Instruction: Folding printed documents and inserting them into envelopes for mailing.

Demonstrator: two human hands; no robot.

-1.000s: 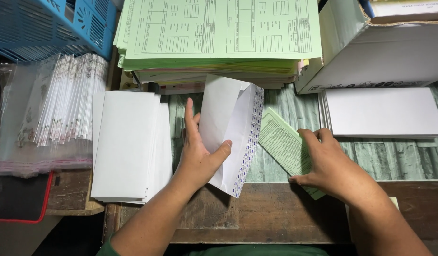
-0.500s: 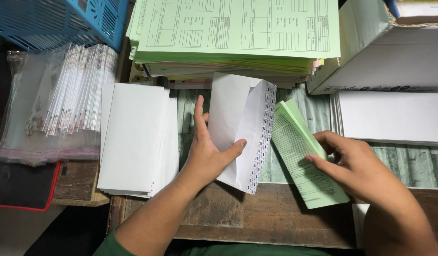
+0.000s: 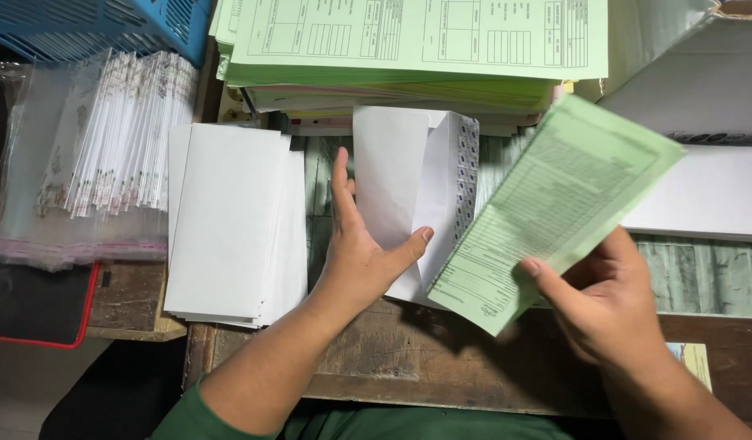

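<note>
Folded green form point(image 3: 547, 208), light, thin and floppy, is pinched at its lower edge by the right hand point(image 3: 608, 301) above the wooden desk's front edge point(image 3: 441, 358), while the left hand point(image 3: 360, 248) grips the open white envelope point(image 3: 408, 187), best held near the mouth.

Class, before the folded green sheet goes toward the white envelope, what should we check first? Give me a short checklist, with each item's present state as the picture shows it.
1. Left hand holds the white envelope steady: ok.
2. Envelope flap open, patterned lining showing: ok.
3. Right hand has a grip on the folded green sheet: ok.
4. Sheet lined up with the envelope mouth: not ok, it is tilted and off to the right.
5. Envelope empty inside: cannot tell.
6. Stack of white envelopes clear of the hands: ok, it lies apart to the left.
</note>
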